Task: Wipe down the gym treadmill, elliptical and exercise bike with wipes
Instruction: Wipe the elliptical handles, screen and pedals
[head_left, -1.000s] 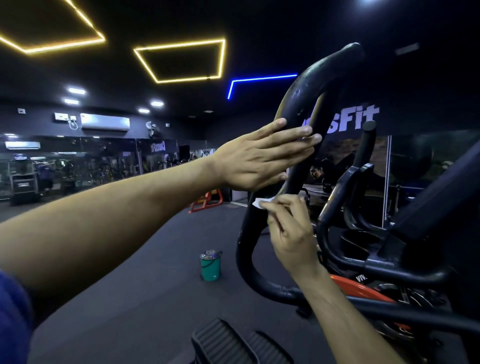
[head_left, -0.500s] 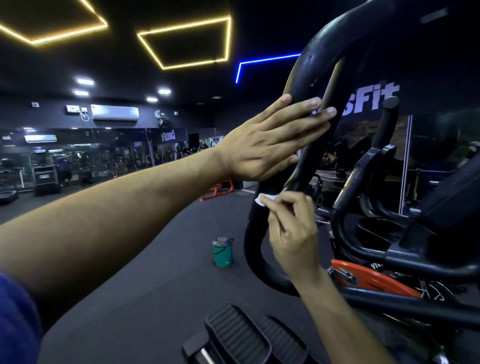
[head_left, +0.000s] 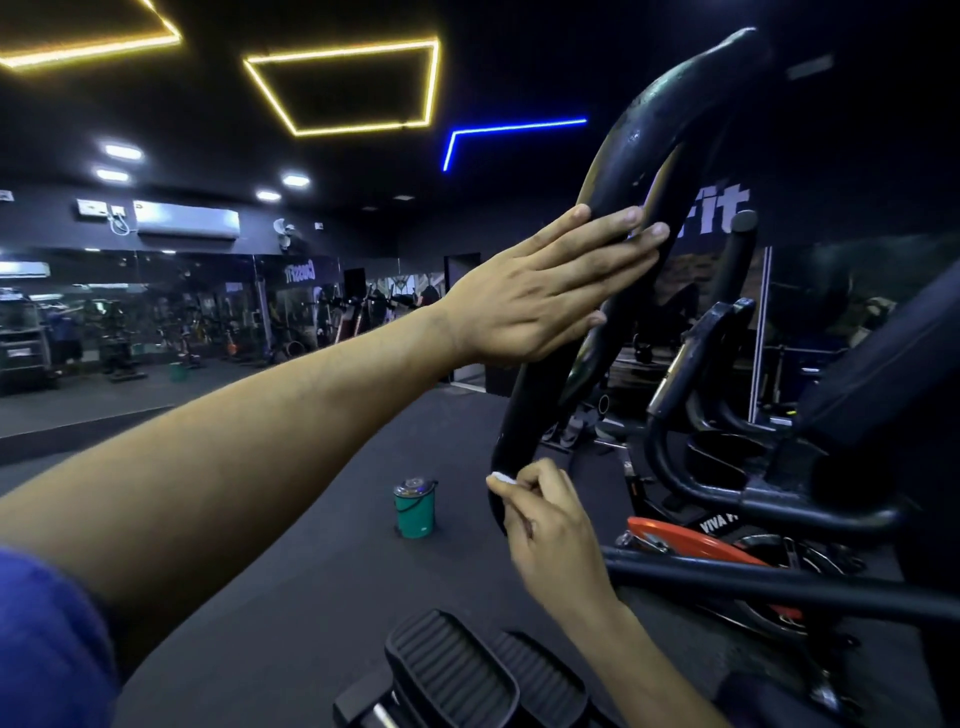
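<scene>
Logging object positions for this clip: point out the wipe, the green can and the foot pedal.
wipe (head_left: 502, 478), head view, on the white bit showing at the right hand's fingertips.
green can (head_left: 414, 514), head view, on its green side wall.
foot pedal (head_left: 451, 670), head view, on its ribbed top.

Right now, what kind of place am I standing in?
Most likely a commercial gym. You're at an elliptical, with its curved handlebar and ribbed pedal in view, more exercise machines line the mirrored wall behind, and partial "Fit" lettering shows on the far wall.
</scene>
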